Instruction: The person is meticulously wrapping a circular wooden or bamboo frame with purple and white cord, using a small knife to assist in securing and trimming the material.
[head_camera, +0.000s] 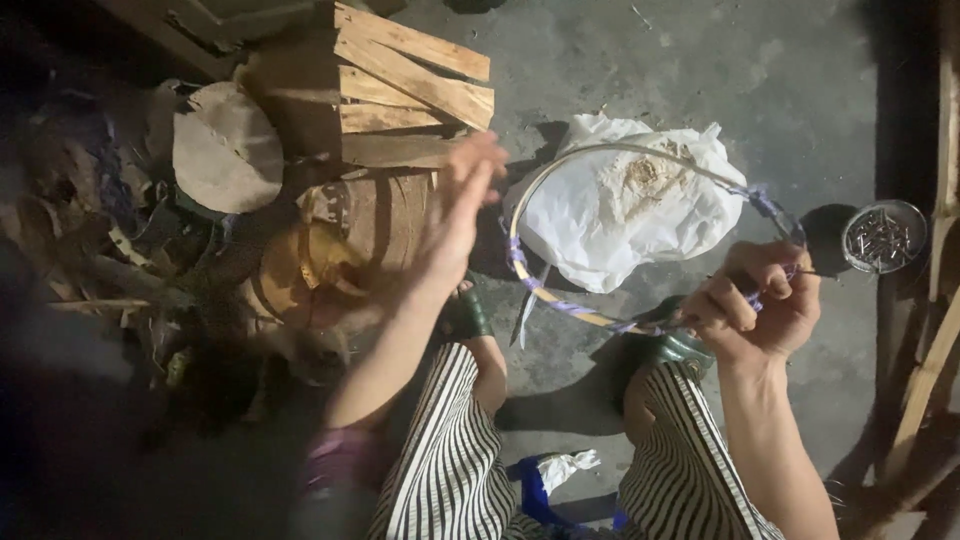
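Observation:
My right hand is closed around the right side of a thin round hoop, a bent cane ring wrapped in places with purple and yellow strips. My left hand is raised over the floor, fingers apart and blurred, holding nothing, just left of the hoop's edge. The hoop hangs above a crumpled white plastic sheet lying on the grey concrete floor. My knees in striped trousers show at the bottom, with green sandals under the hoop.
A stack of split wood planks sits at the top left beside a round wooden block and a woven basket. A small round tin of nails stands at the right. Wooden poles lean along the right edge.

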